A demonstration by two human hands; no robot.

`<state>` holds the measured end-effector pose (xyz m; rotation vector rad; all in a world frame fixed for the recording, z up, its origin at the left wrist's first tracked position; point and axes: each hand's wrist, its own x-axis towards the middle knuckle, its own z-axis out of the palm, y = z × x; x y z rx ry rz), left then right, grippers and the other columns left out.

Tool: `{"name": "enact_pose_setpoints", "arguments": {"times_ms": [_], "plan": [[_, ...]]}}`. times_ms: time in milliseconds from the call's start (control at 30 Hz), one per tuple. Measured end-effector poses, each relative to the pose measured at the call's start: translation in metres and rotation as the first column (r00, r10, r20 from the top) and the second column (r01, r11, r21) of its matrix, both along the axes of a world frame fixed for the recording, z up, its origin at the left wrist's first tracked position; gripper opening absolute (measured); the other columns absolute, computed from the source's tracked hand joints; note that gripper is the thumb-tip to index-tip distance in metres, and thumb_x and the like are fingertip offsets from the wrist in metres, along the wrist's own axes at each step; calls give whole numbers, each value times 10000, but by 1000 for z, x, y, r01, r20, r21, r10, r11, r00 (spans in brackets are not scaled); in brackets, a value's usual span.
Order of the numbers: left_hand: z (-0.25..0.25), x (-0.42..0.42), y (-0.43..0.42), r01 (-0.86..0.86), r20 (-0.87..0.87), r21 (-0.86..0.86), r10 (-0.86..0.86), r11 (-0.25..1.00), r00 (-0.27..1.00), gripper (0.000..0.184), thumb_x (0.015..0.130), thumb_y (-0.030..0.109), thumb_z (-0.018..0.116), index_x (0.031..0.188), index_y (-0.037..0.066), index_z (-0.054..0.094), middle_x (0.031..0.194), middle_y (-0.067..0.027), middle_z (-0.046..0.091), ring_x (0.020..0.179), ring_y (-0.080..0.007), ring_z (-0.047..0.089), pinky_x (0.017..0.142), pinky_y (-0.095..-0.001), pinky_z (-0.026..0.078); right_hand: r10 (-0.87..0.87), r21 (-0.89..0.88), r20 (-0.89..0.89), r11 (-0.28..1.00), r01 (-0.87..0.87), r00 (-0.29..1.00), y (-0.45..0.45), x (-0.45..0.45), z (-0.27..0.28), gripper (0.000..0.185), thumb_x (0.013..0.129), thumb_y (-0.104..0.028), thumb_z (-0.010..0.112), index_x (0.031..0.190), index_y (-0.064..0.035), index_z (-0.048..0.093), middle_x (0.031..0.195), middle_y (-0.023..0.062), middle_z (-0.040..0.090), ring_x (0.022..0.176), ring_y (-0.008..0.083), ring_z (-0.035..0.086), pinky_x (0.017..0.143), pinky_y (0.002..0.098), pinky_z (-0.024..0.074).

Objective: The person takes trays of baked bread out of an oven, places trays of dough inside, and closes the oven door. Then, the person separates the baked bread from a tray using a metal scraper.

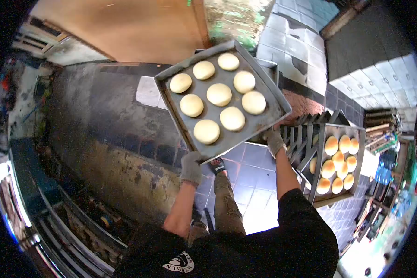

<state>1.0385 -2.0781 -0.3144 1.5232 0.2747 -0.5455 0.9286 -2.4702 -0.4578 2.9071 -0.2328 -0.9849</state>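
A square metal baking tray (238, 129) with several pale round buns (218, 94) on it is held out before me, turned at an angle. My left hand (191, 168), in a light knit glove, grips the tray's near left corner. Also gloved, my right hand (274, 142) is closed at the near right edge; its fingertips are partly hidden beneath the tray. Just right of that hand stands a stack of dark metal trays (306, 143). The top tray (360, 139) bears several buns with browned tops (338, 160).
A worn wall or ledge (139, 171) runs along the left, above metal racks (78, 245). Tiled floor (252, 178) lies under my feet. A large brown panel (120, 28) stands ahead, a row of pale cabinets (380, 81) to the right, and blue water bottles (384, 169) farther right.
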Motion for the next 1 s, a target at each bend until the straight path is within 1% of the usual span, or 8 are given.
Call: {"name": "enact_pose_setpoints", "arguments": {"times_ms": [100, 233, 300, 367, 467, 733, 833, 1000], "plan": [[76, -23, 50, 109, 131, 257, -146, 960, 981, 98, 805, 56, 694, 803, -23, 752, 805, -55, 696, 765, -176, 670, 715, -339, 548, 365, -321, -10, 881, -348, 931, 29, -14, 18, 471, 994, -228, 491, 1441, -127, 597, 1537, 119, 537, 1439, 304, 462, 1170, 516, 367], [142, -109, 137, -178, -60, 231, 197, 956, 979, 108, 809, 54, 699, 722, 8, 654, 694, -6, 625, 681, -148, 636, 635, -332, 532, -386, 425, 154, 857, 291, 910, 74, -36, 31, 526, 1054, -316, 445, 1525, -84, 464, 1552, 65, 449, 1416, 293, 384, 1150, 545, 333], [165, -176, 196, -143, -27, 351, 162, 926, 986, 102, 816, 45, 691, 745, 42, 618, 706, 9, 606, 654, -147, 621, 607, -336, 532, -831, 966, -163, -24, 257, 533, 91, -30, 29, 455, 1027, -348, 534, 1408, -102, 564, 1322, 69, 616, 1159, 296, 569, 982, 490, 467], [222, -233, 208, -496, -186, 114, 509, 861, 840, 67, 817, 30, 682, 814, 60, 622, 759, 7, 617, 674, -152, 625, 628, -342, 547, -664, 693, -572, -705, -149, 483, 107, -10, 40, 353, 967, -316, 637, 1251, -115, 693, 1097, 90, 746, 901, 306, 707, 802, 469, 551], [282, -313, 203, -659, -96, 129, 671, 741, 735, 52, 801, 8, 677, 822, 38, 640, 795, -17, 633, 711, -157, 637, 668, -353, 561, -251, 530, 632, 830, -173, 734, 140, 1, 131, 97, 795, -139, 702, 839, -81, 766, 823, 170, 710, 781, 352, 703, 673, 410, 547], [298, -539, 175, -657, 424, 560, 507, 504, 750, 59, 768, 16, 632, 821, 28, 655, 747, -4, 623, 691, -143, 623, 637, -323, 516, -735, 989, 43, 127, 76, 677, 285, -33, 299, 136, 810, -103, 610, 728, -8, 660, 713, 67, 600, 682, 215, 587, 680, 396, 495], [292, -604, 107, -995, 103, -3, 989, 104, 104, 32, 773, 63, 615, 748, 55, 634, 653, 20, 587, 605, -99, 560, 550, -295, 429, -696, 995, -3, -71, -64, 718, 314, -56, 317, 166, 823, -130, 605, 679, -47, 603, 747, 11, 525, 692, 172, 509, 690, 381, 469], [235, -629, -25, -927, 557, 344, 762, 150, 329, 86, 762, 38, 603, 706, 52, 667, 713, -133, 654, 706, -346, 663, 618, -430, 500, -485, 791, -470, -602, 108, 738, 216, -77, 355, 126, 789, -128, 593, 709, -30, 598, 822, 35, 592, 748, 189, 590, 723, 381, 507]]}}
